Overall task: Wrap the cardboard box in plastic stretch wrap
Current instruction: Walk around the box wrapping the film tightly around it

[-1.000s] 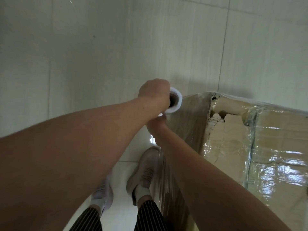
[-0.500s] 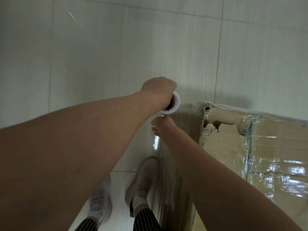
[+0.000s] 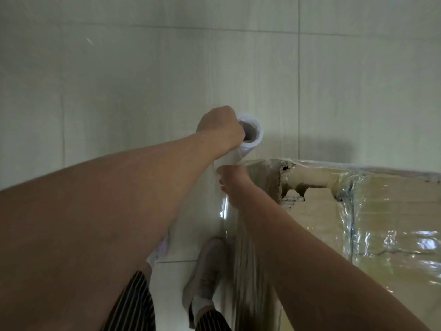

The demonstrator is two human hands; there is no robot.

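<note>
My left hand point(image 3: 220, 130), centre frame, grips the top end of the stretch wrap roll point(image 3: 259, 137), which stands upright. My right hand point(image 3: 232, 179) sits just below, fingers curled at the roll's side; I cannot tell whether they clasp it. Film point(image 3: 248, 263) stretches from the roll to the cardboard box point(image 3: 393, 223) at lower right, glossy with wrap.

The cardboard box point(image 3: 317, 206) is matt brown paperboard, rough and ragged where its corner is torn. The stretch wrap point(image 3: 393, 240) over it is thin clear plastic, glossy and wrinkled, with bright reflections. The roll point(image 3: 259, 139) looks milky white and smooth, with a dull brown cardboard core. The floor point(image 3: 143, 80) is pale smooth tile with a soft shine. The shoe point(image 3: 207, 266) seems grey cloth, and the trousers point(image 3: 133, 302) are striped fabric.
</note>
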